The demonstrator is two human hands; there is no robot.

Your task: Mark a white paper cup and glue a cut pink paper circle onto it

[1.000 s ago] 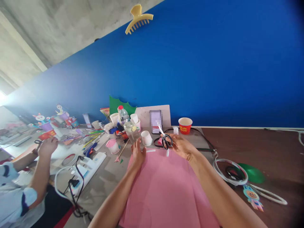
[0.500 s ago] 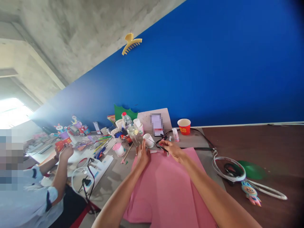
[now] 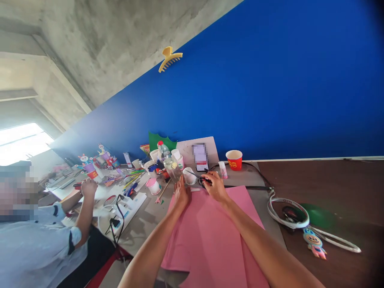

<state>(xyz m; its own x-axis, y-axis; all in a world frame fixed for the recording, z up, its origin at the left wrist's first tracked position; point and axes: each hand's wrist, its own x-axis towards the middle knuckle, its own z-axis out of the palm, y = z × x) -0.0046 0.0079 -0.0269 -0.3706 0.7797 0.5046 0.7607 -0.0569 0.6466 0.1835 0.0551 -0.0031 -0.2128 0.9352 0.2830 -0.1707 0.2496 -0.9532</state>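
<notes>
My right hand point(image 3: 215, 186) holds a pair of dark-handled scissors point(image 3: 196, 176), whose blades point left across the front of a white paper cup point(image 3: 189, 176). Just left of that cup is my left hand point(image 3: 181, 194), its fingers drawn together near the blade tips; anything between them is too small to make out. Both forearms reach over pink sheets point(image 3: 211, 240) spread on the table. A small pale strip point(image 3: 195, 190) lies at the sheets' far edge, between my hands. Behind the cup leans a phone point(image 3: 200, 158) with its screen lit.
Crowding the left are a clear jar point(image 3: 173, 170), a red-capped bottle point(image 3: 163, 150), a pink-topped cup point(image 3: 153, 186) and a power strip point(image 3: 132, 210) with cables. A red cup point(image 3: 234, 160) stands behind right; a coiled white cable point(image 3: 288, 214) lies right. Another person point(image 3: 45, 240) works at left.
The right hand has turned slightly and drawn closer to the left with the scissors. My left hand stays beside the white cup. The co-worker's hands have shifted slightly, and the view has swung a little left.
</notes>
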